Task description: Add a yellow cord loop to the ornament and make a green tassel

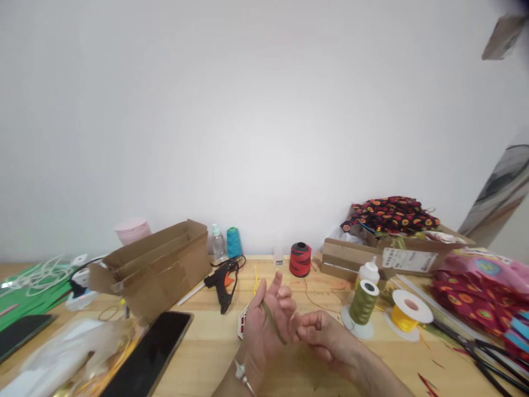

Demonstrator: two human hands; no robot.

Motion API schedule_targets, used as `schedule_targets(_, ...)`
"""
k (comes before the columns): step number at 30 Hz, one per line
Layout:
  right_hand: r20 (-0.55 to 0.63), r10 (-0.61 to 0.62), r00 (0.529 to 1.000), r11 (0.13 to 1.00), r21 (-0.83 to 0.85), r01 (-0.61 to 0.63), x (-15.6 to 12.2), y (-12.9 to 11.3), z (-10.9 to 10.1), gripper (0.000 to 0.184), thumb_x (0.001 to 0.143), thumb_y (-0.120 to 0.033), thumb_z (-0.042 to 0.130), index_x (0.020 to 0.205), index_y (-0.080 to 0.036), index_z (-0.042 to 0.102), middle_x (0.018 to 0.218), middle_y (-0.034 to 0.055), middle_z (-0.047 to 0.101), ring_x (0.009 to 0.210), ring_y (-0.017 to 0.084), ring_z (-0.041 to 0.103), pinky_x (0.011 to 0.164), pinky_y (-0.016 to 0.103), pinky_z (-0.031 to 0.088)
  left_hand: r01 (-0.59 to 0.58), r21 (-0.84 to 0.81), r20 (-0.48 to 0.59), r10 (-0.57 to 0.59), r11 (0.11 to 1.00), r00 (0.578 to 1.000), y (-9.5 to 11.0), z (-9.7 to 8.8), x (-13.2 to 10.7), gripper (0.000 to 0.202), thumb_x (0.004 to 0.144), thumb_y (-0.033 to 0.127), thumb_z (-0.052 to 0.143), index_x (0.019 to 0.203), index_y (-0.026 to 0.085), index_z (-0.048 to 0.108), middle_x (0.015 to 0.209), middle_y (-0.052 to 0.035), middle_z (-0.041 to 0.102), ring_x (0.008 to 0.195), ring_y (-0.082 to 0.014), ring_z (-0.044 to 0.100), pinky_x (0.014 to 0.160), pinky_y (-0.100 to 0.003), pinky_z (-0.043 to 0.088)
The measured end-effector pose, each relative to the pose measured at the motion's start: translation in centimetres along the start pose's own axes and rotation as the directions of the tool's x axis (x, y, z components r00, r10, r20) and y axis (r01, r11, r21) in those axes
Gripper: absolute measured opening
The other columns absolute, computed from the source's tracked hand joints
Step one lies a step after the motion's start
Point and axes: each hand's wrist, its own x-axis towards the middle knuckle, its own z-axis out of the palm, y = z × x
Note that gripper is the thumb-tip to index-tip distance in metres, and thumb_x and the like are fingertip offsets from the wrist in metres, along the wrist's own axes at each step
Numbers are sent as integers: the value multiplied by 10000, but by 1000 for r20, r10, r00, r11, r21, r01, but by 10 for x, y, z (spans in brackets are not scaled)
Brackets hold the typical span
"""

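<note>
Low in the middle of the view, both hands meet over a wooden table [215, 342]. My left hand [264, 325] is held up with the palm toward me and the fingers partly curled, and a thin olive-green strand [273, 322] runs across it. My right hand [322, 336] is curled into a pinch against the left fingers, at the strand's lower end. A spool of olive thread [363, 302] stands just right of the hands, with a yellow ribbon spool [407, 314] beside it.
An open cardboard box [157, 264], a black glue gun [223, 284], a teal thread cone [233, 241], a red-black cord spool [300, 259] and a glue bottle [368, 271] sit behind. A dark phone [149, 353] lies left; patterned fabric [479, 286] and scissors [483, 353] right.
</note>
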Motion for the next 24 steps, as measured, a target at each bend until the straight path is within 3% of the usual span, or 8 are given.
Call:
schedule_targets(4, -87, -18, 996, 981, -195, 1, 3, 4, 6, 292, 592, -321, 667, 805, -129, 612, 626, 4, 651, 276, 3, 281, 286, 149, 180, -153, 58, -58, 157, 986, 986, 4, 1, 6, 524, 771, 552, 290, 1196, 264, 394, 983, -68, 574, 872, -166, 550, 805, -357, 389)
schedule_targets(7, -97, -122, 988, 908, -412, 72, 1, 3, 9, 340, 631, -191, 603, 965, -147, 558, 576, -16, 642, 348, 47, 396, 344, 146, 257, -233, 92, -118, 243, 968, 963, 8, -2, 11, 685, 690, 644, 328, 1241, 238, 335, 1145, -134, 493, 1053, -254, 459, 885, -459, 309)
schedule_targets(9, -42, -225, 973, 785, -599, 156, -4, -2, 9, 244, 650, -117, 544, 883, -156, 605, 582, -12, 644, 450, 79, 484, 425, 163, 318, -261, 122, -150, 278, 958, 949, 11, -6, 13, 706, 669, 652, 357, 1240, 237, 339, 1173, -152, 470, 1088, -271, 431, 895, -468, 293)
schedule_targets(11, 44, -297, 954, 602, -766, 223, -11, -11, 8, 175, 673, -82, 492, 711, -168, 640, 585, -14, 640, 499, 93, 516, 482, 180, 340, -256, 165, -170, 284, 952, 944, 12, -11, 14, 689, 669, 644, 372, 1226, 238, 359, 1153, -155, 482, 1076, -270, 443, 889, -459, 298)
schedule_targets(14, 127, -386, 914, 349, -897, 272, -19, -23, 9, 207, 717, -84, 463, 652, -191, 628, 595, -19, 630, 529, 100, 534, 515, 185, 347, -177, 232, -197, 225, 956, 954, 10, -16, 16, 643, 704, 611, 359, 1205, 209, 382, 1061, -151, 536, 995, -250, 501, 860, -426, 326)
schedule_targets(19, 296, -521, 801, 66, -921, 383, -21, -31, 12, 190, 798, -164, 429, 764, -206, 611, 689, 23, 644, 609, 123, 562, 530, 194, 363, 53, 313, -296, 44, 948, 954, -12, -18, 17, 665, 699, 656, 274, 1047, 127, 479, 806, -116, 607, 758, -219, 574, 671, -321, 406)
schedule_targets(22, 390, -553, 736, -14, -888, 459, -22, -32, 9, 211, 811, -165, 408, 784, -209, 613, 663, 20, 631, 610, 119, 554, 545, 198, 366, 217, 296, -335, -112, 930, 936, -30, -16, 15, 683, 681, 685, 237, 913, 117, 537, 697, -77, 608, 629, -189, 574, 578, -271, 394)
schedule_targets(24, 379, -567, 731, 7, -886, 464, -23, -33, 5, 197, 806, -174, 420, 839, -212, 611, 672, 17, 628, 600, 113, 552, 541, 194, 367, 284, 267, -321, -193, 921, 927, -40, -16, 12, 715, 686, 686, 209, 884, 95, 558, 695, -86, 614, 642, -190, 575, 594, -271, 392)
